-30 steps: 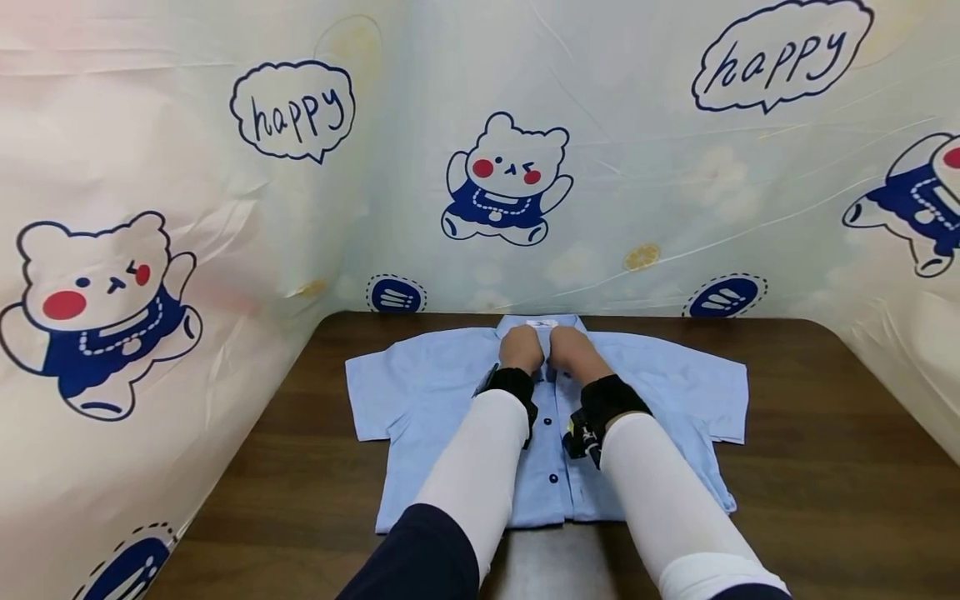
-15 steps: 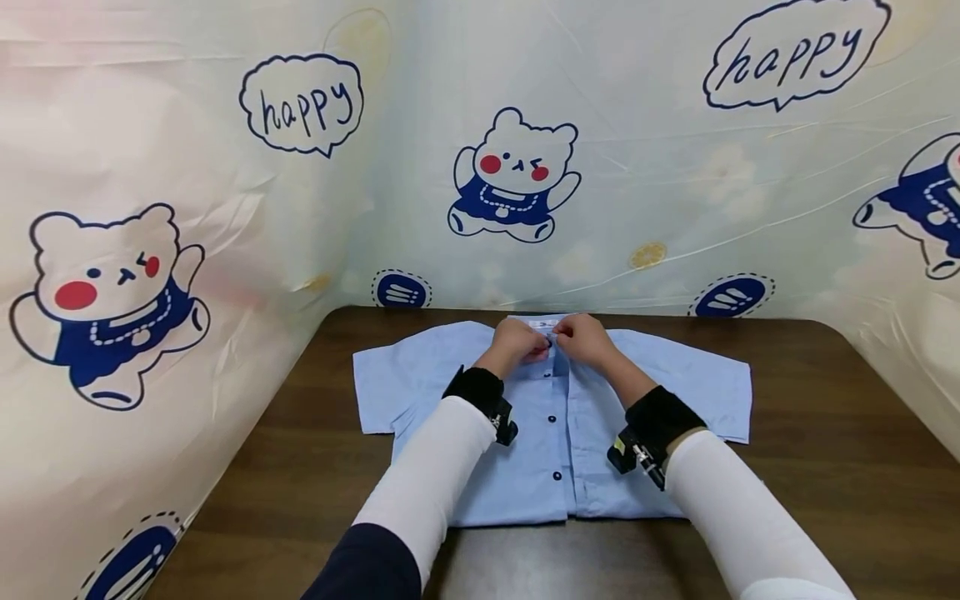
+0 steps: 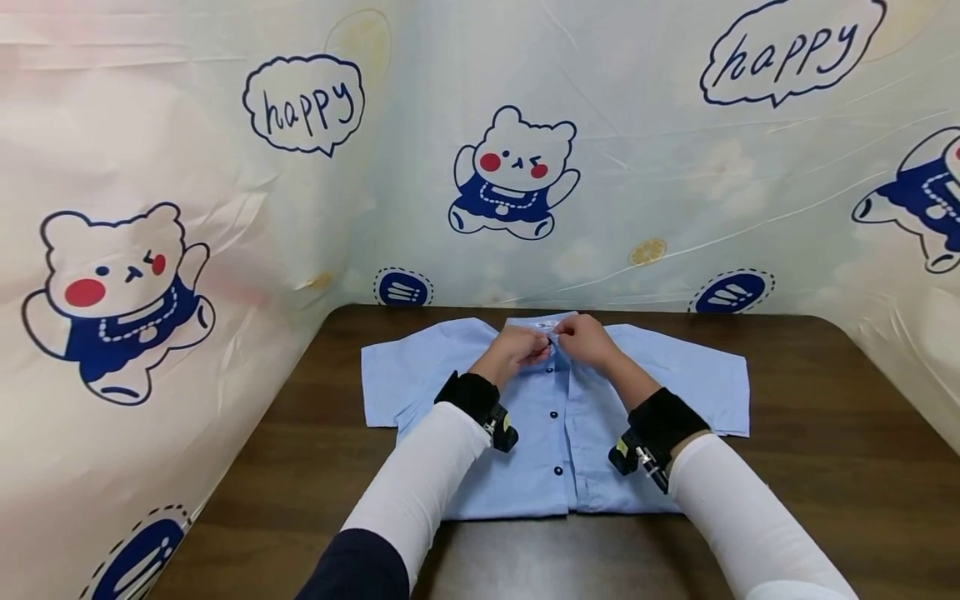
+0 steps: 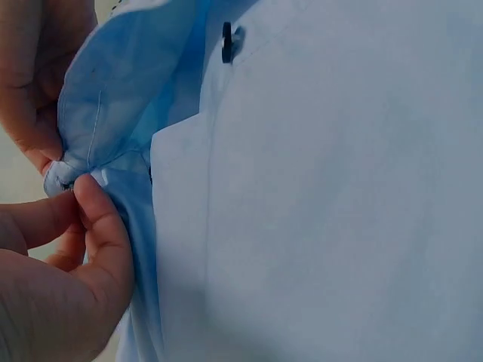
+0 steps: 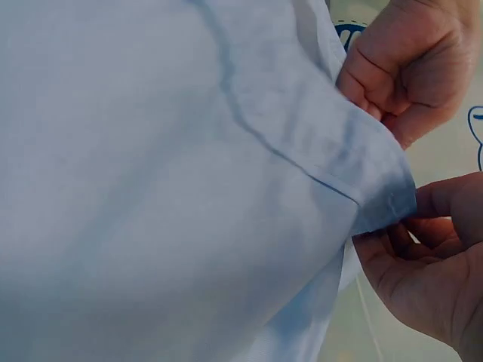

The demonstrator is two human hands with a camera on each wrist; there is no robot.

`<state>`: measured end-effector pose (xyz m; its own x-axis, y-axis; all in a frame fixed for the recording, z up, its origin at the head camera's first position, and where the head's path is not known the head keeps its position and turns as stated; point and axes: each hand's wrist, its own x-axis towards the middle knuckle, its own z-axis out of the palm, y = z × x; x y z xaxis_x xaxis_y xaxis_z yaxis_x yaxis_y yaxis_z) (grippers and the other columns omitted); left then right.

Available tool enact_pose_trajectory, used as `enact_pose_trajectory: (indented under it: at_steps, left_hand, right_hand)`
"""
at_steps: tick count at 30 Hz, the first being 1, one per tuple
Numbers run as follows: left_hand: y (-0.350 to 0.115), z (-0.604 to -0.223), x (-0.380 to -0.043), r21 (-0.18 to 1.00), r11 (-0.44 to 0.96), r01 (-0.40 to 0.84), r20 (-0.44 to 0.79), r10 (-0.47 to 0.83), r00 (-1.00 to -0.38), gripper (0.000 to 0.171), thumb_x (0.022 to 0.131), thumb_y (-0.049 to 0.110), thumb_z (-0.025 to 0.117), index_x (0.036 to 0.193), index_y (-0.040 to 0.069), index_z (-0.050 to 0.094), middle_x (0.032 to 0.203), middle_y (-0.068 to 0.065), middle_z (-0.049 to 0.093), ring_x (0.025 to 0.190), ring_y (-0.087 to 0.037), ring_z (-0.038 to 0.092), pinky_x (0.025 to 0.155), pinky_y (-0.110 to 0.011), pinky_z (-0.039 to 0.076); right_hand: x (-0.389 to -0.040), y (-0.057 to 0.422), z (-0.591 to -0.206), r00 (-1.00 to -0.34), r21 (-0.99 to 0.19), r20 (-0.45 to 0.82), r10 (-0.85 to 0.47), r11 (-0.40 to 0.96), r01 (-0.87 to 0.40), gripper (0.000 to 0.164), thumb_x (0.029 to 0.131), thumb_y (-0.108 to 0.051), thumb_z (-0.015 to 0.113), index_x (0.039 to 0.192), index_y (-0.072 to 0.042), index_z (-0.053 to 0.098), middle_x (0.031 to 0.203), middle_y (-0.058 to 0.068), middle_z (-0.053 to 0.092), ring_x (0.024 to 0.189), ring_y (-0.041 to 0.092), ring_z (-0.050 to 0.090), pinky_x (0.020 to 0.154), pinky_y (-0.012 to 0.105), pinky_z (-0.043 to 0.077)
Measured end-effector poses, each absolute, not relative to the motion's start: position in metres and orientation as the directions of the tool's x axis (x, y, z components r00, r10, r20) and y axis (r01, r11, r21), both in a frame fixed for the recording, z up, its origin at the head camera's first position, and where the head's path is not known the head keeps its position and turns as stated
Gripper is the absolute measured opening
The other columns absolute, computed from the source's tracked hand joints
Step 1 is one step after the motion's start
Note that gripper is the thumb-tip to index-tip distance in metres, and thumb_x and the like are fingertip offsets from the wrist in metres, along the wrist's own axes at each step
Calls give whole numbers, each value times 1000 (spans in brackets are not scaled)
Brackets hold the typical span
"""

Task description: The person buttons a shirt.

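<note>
A light blue short-sleeved shirt (image 3: pixel 517 458) lies on the table with its front facing up and its collar at the far edge. Dark buttons run down the left front panel, one button (image 4: pixel 227 42) standing out from the cloth. At the neck, the fingertips of my left hand (image 3: pixel 517 350) pinch the collar edge close to a small dark spot. Opposite it, my right hand (image 3: pixel 588 342) grips the other collar end, where a short slit shows in the right wrist view. The two hands nearly meet, and the right panel's edge (image 3: pixel 573 442) stands slightly raised below them.
The brown wooden table (image 3: pixel 810 467) extends on both sides of the shirt. Behind and beside it hangs a pale backdrop (image 3: pixel 637 158) with printed bears and "happy" lettering. Each wrist carries a black strap with a small camera.
One second ago both hands were close together with wrists near each other. Since then the wrists have spread outward and the fingers have turned toward each other. Over the last half second they barely moved.
</note>
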<state>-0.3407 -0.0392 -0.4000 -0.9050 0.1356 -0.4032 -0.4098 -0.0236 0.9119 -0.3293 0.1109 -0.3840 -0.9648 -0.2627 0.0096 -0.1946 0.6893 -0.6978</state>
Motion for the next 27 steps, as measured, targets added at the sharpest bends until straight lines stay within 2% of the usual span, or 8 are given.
enact_pose_trajectory:
  at_steps: [3, 7, 12, 16, 19, 27]
  left_hand:
    - [-39, -403, -340, 905, -42, -422, -414, 136, -900, 7, 97, -1, 57, 93, 2, 62, 71, -4, 57, 64, -11, 56, 61, -21, 48]
    - [-39, -403, -339, 897, -76, -436, -426, 111, -898, 7, 94, -2, 60, 94, 2, 64, 74, -4, 59, 66, -12, 57, 66, -22, 51]
    - [-38, -397, -335, 899, -101, -425, -422, 53, -905, 14, 91, -2, 64, 104, -2, 68, 86, -8, 66, 72, -14, 63, 79, -28, 55]
    - [-36, -394, -334, 905, -91, -415, -416, 9, -909, 18, 86, 2, 70, 102, -3, 68, 89, -12, 69, 73, -17, 66, 73, -29, 57]
    - [-34, -395, -333, 920, -35, -390, -391, -27, -920, 16, 85, 3, 71, 101, -1, 69, 88, -11, 68, 74, -17, 67, 67, -27, 57]
    - [-30, -403, -330, 951, 61, -304, -297, -103, -950, 13, 85, -4, 68, 97, -5, 72, 93, -13, 69, 70, -17, 66, 72, -31, 57]
  right_hand:
    - [-330, 111, -385, -968, -777, -47, -246, 618, -119, 27, 98, -7, 48, 110, 8, 67, 95, 15, 62, 79, 20, 55, 68, 28, 47]
    - [-330, 111, -386, -970, -846, -99, -220, 533, -35, 21, 97, -4, 53, 107, 9, 66, 93, 12, 62, 74, 15, 57, 64, 24, 50]
    - [-330, 111, -390, -975, -810, -23, -220, 576, -111, 13, 89, -3, 64, 97, 7, 68, 85, 11, 64, 69, 14, 58, 61, 24, 51]
    - [-330, 111, -393, -971, -743, 66, -231, 638, -202, 10, 85, -4, 67, 90, 4, 70, 77, 8, 66, 67, 14, 57, 60, 24, 48]
    - [-329, 109, -395, -970, -717, 86, -226, 663, -218, 8, 83, -4, 69, 87, 2, 71, 75, 7, 66, 67, 14, 57, 59, 25, 46]
    - [-326, 107, -396, -973, -711, 83, -214, 671, -208, 6, 82, -5, 73, 84, 2, 73, 73, 6, 66, 67, 15, 56, 59, 25, 44]
